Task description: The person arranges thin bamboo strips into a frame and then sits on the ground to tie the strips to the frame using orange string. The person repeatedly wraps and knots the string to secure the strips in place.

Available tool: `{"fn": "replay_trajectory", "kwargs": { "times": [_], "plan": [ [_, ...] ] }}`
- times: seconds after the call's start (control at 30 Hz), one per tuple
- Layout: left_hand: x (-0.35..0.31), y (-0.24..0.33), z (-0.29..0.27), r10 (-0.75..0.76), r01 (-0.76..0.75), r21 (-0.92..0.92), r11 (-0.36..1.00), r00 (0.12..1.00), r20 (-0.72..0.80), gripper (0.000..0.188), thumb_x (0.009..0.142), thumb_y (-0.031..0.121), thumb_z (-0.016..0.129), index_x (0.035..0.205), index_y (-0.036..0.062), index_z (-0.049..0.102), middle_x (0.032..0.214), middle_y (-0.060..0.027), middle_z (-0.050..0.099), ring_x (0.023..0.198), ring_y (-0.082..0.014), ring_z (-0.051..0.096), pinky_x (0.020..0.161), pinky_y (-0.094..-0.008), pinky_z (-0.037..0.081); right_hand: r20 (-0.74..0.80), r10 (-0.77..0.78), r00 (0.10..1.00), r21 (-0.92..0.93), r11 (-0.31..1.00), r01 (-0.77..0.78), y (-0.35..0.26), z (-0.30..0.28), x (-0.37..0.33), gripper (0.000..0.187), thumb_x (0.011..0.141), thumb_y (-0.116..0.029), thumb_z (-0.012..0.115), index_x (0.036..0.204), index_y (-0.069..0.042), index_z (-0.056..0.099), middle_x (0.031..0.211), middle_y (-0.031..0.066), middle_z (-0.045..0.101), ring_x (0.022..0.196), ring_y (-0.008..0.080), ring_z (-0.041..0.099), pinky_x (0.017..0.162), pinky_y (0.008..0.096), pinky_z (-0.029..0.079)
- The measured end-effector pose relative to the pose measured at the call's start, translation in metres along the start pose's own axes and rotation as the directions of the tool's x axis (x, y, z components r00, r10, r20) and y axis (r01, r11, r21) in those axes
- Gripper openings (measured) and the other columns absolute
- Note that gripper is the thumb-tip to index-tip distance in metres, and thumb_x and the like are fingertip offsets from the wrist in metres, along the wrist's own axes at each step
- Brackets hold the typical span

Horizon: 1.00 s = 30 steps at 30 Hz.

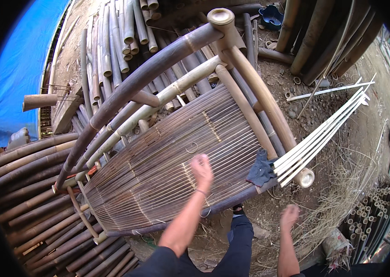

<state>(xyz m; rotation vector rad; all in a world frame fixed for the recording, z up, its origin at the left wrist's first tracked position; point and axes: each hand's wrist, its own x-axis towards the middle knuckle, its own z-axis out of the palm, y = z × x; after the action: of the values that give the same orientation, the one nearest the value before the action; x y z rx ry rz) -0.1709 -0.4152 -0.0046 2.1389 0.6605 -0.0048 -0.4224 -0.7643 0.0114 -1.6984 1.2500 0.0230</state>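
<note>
A bamboo bench [158, 184] with a slatted seat and a curved backrest frame fills the middle. Over its slats is my left hand [201, 171], fingers drawn together; whether anything is between them is too small to make out. Just beyond the fingertips, a thin pale strip [192, 147] curls into a loop. To the right of the bench's front edge hangs my right hand [289, 218], above the ground and apart from the bench. Motion smears its fingers. A dark cloth [260, 170] lies on the seat's right end, beside several long pale split strips [319, 134].
Stacked bamboo poles [33, 203] lie at the left, with more poles [116, 37] behind the bench. Thick upright poles [306, 41] stand at the back right. Dry shavings [319, 226] and a bundle of cut bamboo [366, 217] lie at the right. A blue tarp [19, 69] hangs far left.
</note>
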Motion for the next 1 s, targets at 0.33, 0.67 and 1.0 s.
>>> {"fn": "replay_trajectory", "kwargs": {
  "times": [0.33, 0.67, 1.0],
  "plan": [
    [0.296, -0.12, -0.198, 0.005, -0.288, 0.614, 0.735, 0.908, 0.42, 0.071, 0.09, 0.06, 0.054, 0.12, -0.0039, 0.058, 0.118, -0.0308, 0.061, 0.111, -0.0439, 0.058, 0.095, -0.0489, 0.046, 0.496, -0.749, 0.439, -0.311, 0.319, 0.895, -0.181, 0.383, -0.052, 0.07, 0.094, -0.038, 0.058, 0.15, -0.006, 0.032, 0.152, 0.0253, 0.026, 0.143, 0.0419, 0.024, 0.117, 0.0534, 0.024],
    [0.343, -0.155, -0.262, -0.154, -0.313, 0.474, 0.823, 0.68, 0.716, 0.069, 0.067, 0.055, 0.082, 0.089, -0.0092, 0.068, 0.08, -0.0213, 0.069, 0.075, -0.0265, 0.068, 0.071, -0.041, 0.05, 0.477, -0.778, 0.409, -0.527, 0.12, 0.841, -0.254, 0.561, 0.026, 0.075, 0.097, -0.058, 0.04, 0.153, -0.01, 0.028, 0.158, 0.0202, 0.02, 0.147, 0.0396, 0.016, 0.119, 0.0548, 0.011],
    [0.333, -0.116, -0.302, 0.009, -0.356, 0.54, 0.762, 0.841, 0.541, 0.06, 0.063, 0.046, 0.087, 0.08, -0.0052, 0.062, 0.067, -0.0196, 0.059, 0.062, -0.0249, 0.055, 0.064, -0.0396, 0.045, 0.402, -0.831, 0.384, -0.409, 0.212, 0.888, -0.273, 0.595, 0.019, 0.083, 0.096, -0.055, 0.042, 0.151, 0.004, 0.024, 0.158, 0.0234, 0.019, 0.148, 0.0394, 0.012, 0.119, 0.0568, 0.008]
  ]
}}
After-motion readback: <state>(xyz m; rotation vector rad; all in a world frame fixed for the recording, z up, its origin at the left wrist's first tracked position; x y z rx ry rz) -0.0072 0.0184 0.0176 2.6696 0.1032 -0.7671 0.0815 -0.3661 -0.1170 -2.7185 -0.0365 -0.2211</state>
